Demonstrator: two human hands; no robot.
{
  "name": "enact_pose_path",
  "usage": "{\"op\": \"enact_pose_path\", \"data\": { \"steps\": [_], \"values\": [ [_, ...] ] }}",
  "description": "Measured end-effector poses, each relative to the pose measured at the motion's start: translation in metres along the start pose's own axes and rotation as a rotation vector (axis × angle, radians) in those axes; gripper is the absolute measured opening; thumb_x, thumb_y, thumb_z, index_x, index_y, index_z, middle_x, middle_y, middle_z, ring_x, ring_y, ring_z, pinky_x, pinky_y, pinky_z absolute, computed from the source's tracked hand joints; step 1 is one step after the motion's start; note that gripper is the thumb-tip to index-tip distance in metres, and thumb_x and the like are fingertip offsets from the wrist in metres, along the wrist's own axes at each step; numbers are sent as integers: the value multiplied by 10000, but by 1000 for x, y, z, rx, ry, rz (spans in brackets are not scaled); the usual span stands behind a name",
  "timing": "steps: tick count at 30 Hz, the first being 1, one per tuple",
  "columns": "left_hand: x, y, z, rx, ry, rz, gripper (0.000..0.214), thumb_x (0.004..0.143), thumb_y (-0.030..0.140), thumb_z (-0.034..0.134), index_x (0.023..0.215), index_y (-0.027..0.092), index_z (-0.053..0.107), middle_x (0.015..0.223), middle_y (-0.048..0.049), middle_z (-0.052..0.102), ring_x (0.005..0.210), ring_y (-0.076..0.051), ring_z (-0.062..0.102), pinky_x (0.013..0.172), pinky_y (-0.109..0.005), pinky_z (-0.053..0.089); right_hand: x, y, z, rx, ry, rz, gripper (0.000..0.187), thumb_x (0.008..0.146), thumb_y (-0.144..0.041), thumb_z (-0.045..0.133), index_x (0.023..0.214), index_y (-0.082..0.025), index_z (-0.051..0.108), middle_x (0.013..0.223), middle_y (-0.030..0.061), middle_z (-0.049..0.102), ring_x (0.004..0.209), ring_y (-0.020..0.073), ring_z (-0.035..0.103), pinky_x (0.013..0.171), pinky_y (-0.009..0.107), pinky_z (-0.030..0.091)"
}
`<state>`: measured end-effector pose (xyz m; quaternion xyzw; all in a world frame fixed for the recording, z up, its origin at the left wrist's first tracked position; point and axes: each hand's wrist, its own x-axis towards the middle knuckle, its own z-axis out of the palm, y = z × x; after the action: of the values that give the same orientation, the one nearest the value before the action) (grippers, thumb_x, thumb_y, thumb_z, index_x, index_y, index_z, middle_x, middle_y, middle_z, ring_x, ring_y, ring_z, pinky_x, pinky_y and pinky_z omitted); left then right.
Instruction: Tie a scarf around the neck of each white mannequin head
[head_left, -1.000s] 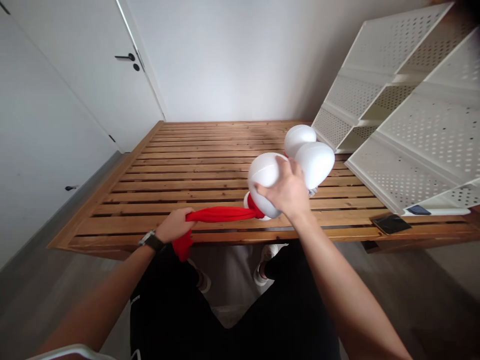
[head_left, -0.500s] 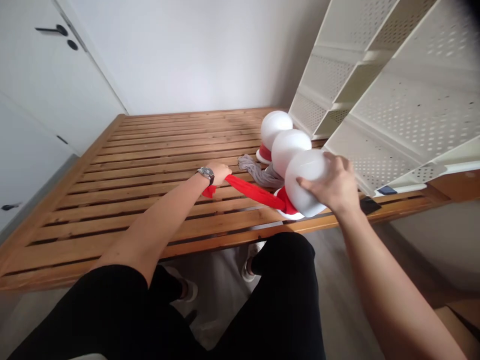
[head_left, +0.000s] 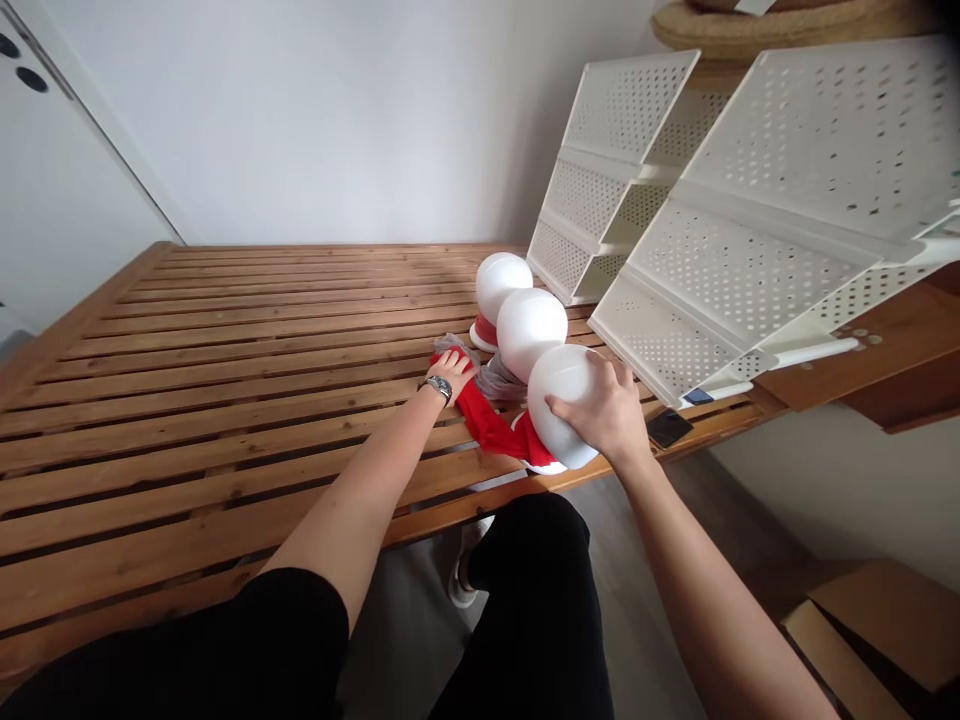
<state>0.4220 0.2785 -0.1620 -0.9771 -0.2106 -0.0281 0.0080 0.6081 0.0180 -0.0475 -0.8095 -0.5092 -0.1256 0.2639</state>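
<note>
Three smooth white mannequin heads stand in a slanting row on the slatted wooden bench. My right hand [head_left: 609, 408] grips the nearest mannequin head [head_left: 559, 405], thumb on one side and fingers on the other. A red scarf [head_left: 491, 428] is around its neck, with its long end stretched leftward. On that end my left hand [head_left: 452, 370], wearing a wristwatch, rests with its fingers laid out flat. Grey cloth [head_left: 499, 382] hangs from the neck of the middle mannequin head [head_left: 532, 333] and runs beside my left hand. The far mannequin head [head_left: 503, 285] has a red band at its neck.
White perforated racks [head_left: 720, 240] stand at the right of the slatted bench [head_left: 225, 370]. A dark flat object [head_left: 669, 428] lies by the front edge. An open cardboard box [head_left: 885, 620] is on the floor at lower right; a white wall [head_left: 300, 120] rises behind.
My left hand has brought the scarf's end in toward the grey cloth, and its fingers have straightened; the scarf has slackened. My right hand keeps its hold. The view has swung right.
</note>
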Motion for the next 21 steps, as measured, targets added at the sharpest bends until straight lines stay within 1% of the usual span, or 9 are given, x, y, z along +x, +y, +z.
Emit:
{"op": "enact_pose_path", "data": {
  "steps": [2,3,4,6,8,12,16,18,21],
  "values": [
    [-18,0,14,-28,-65,-57,1083,636,306,880,1584,161,375,1617,-211,347,1505,-438,228,1252,-562,76,1,3,2,10,3,-25,957,723,-688,747,1484,-212,416,1437,176,483,1332,364,478,1127,540,415],
    [-28,-1,20,-48,-83,-83,1168,612,342,901,1610,165,320,1646,-211,296,1524,-452,189,1258,-571,57,1,5,3,19,1,-39,948,733,-695,736,1484,-210,418,1437,173,488,1345,360,469,1139,537,405],
    [-40,-1,24,-70,-81,-107,1177,634,379,893,1622,170,288,1661,-208,266,1536,-450,172,1264,-574,57,2,6,3,28,-2,-49,942,741,-704,727,1482,-209,421,1435,172,492,1353,359,464,1147,536,398],
    [-70,0,31,-113,-27,-152,1054,753,419,808,1628,180,274,1664,-203,258,1543,-420,194,1271,-573,89,5,10,3,42,-13,-56,941,752,-727,709,1484,-210,421,1434,174,492,1353,361,461,1149,539,393],
    [-106,5,36,-149,16,-203,912,832,401,726,1615,187,311,1653,-196,278,1538,-394,233,1274,-575,132,6,15,3,46,-27,-67,958,755,-752,698,1495,-213,414,1448,181,476,1355,368,452,1147,543,387],
    [-201,32,40,-208,2,-259,682,826,371,720,1463,208,539,1635,-177,312,1516,-404,291,1257,-599,233,6,21,6,22,-19,-86,997,746,-798,682,1503,-205,419,1467,194,457,1365,382,426,1146,549,374],
    [-301,65,42,-219,82,-252,570,841,285,694,1398,235,588,1637,-148,330,1534,-377,286,1255,-610,273,3,17,8,23,-16,-78,990,760,-795,664,1507,-196,418,1468,198,468,1375,374,424,1146,540,374],
    [-344,76,41,-214,124,-241,601,842,251,682,1430,274,558,1655,-119,317,1546,-365,276,1248,-620,292,1,16,4,13,-37,-56,968,775,-792,641,1521,-222,403,1498,191,456,1396,399,404,1132,602,363],
    [-390,78,39,-192,183,-274,671,850,228,666,1490,331,496,1671,-73,307,1539,-349,311,1233,-609,341,-2,12,-12,-21,-15,2,913,818,-782,585,1542,-267,377,1575,177,398,1476,479,281,1087,776,280]
  ]
}}
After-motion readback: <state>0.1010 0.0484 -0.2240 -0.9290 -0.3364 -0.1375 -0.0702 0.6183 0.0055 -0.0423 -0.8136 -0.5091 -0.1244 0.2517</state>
